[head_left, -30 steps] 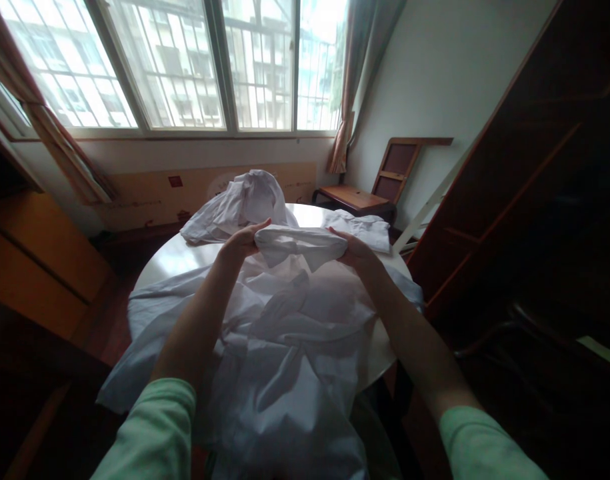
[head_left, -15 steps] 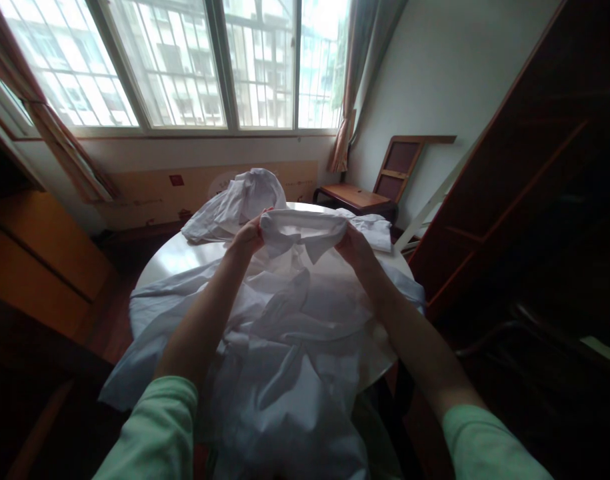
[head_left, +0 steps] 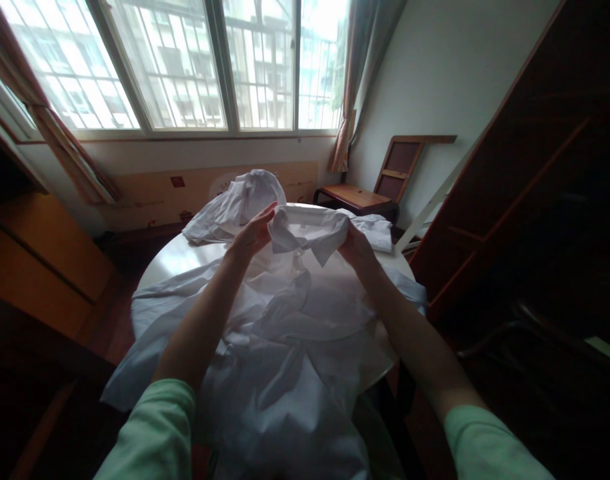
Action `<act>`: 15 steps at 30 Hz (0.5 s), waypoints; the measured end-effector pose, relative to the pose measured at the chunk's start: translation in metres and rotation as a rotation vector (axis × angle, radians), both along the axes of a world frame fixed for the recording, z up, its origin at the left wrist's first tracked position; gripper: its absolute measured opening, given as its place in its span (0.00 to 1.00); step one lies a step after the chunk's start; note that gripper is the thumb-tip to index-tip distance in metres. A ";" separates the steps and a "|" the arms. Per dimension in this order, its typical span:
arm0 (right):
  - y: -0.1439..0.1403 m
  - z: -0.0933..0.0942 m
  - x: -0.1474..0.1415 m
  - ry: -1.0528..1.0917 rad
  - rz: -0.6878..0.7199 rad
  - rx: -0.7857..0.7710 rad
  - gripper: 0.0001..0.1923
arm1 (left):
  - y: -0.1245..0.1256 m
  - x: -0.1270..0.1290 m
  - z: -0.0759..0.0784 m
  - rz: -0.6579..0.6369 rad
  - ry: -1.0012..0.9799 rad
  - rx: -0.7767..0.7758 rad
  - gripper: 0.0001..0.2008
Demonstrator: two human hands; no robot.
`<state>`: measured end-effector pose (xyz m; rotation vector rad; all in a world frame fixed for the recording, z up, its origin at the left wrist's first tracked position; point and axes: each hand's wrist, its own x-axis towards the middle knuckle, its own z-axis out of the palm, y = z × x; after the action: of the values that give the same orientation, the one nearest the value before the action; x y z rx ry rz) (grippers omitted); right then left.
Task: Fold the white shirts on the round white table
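A white collared shirt (head_left: 305, 313) is spread over the round table, its sleeves out to both sides and its lower part hanging over the near edge. My left hand (head_left: 257, 233) grips the left end of the shirt's collar (head_left: 309, 233), thumb upward. At the collar's right end, my right hand (head_left: 353, 243) is closed on the cloth, its fingers partly hidden behind it. The collar is raised off the tabletop between both hands, its two points hanging down toward me.
On the white table (head_left: 169, 257), a heap of white clothing (head_left: 245, 200) lies at the back left and folded white cloth (head_left: 372, 230) at the back right. Beyond stands a wooden chair (head_left: 357, 195). A dark wooden panel (head_left: 465, 240) leans at right; an orange cabinet (head_left: 39, 247) stands left.
The collar's left end has shifted slightly right and its points now fold further down. My left hand has moved a little up and right, its fingers less tightly bunched.
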<state>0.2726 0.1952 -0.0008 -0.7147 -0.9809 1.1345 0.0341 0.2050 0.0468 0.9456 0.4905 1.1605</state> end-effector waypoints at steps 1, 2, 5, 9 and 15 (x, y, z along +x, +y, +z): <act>0.000 0.000 -0.002 0.003 0.005 0.003 0.12 | -0.001 -0.001 0.000 -0.004 0.020 0.015 0.23; 0.000 0.001 -0.003 -0.002 0.003 0.008 0.13 | -0.002 -0.001 0.000 0.001 0.039 0.028 0.25; 0.000 0.002 -0.004 -0.053 -0.034 0.019 0.14 | -0.001 0.000 0.000 0.075 0.082 0.047 0.25; -0.002 0.003 -0.002 -0.027 -0.078 0.021 0.12 | 0.002 0.001 0.000 0.124 0.069 0.063 0.24; -0.007 0.003 -0.003 -0.055 -0.020 -0.031 0.11 | 0.000 -0.003 0.005 0.043 0.176 0.110 0.19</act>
<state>0.2692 0.1879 0.0022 -0.7833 -1.0022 1.1195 0.0315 0.2048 0.0514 1.1434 0.5957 1.1579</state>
